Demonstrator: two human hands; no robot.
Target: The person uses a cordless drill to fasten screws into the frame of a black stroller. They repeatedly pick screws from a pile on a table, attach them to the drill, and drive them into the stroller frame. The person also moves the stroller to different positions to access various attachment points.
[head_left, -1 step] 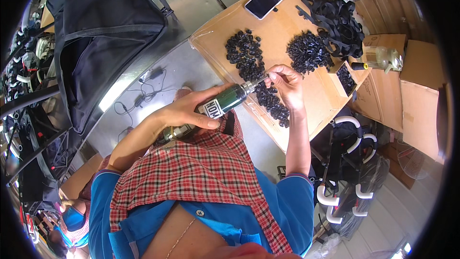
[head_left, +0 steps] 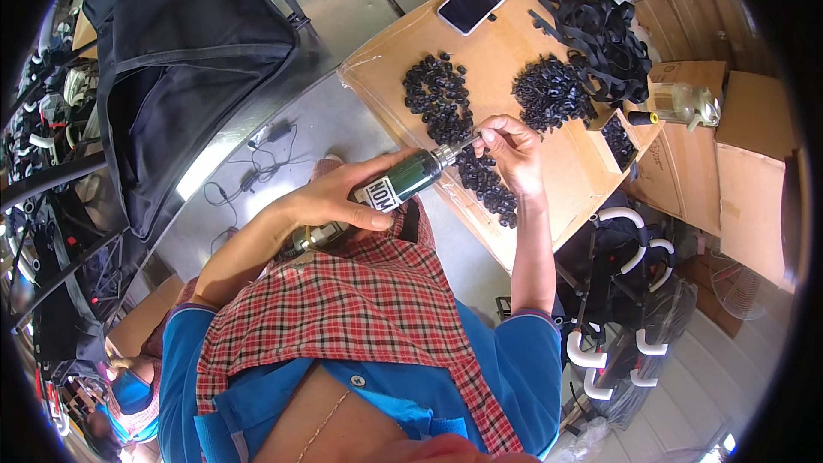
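Observation:
My left hand is wrapped round a dark green power screwdriver with a metal chuck. The tool tilts up to the right, over the near edge of a cardboard-topped table. At the tip of its thin bit, my right hand pinches with thumb and forefinger; whatever sits between them is too small to make out. Loose black plastic pieces lie beyond the bit, and more black pieces spread below it, beside my right wrist. Farther right is a heap of smaller black parts.
A phone, black straps and a box of black parts lie on the table. Black fabric hangs at left, above floor cables. Frames with white tubes stand at right; another person is lower left.

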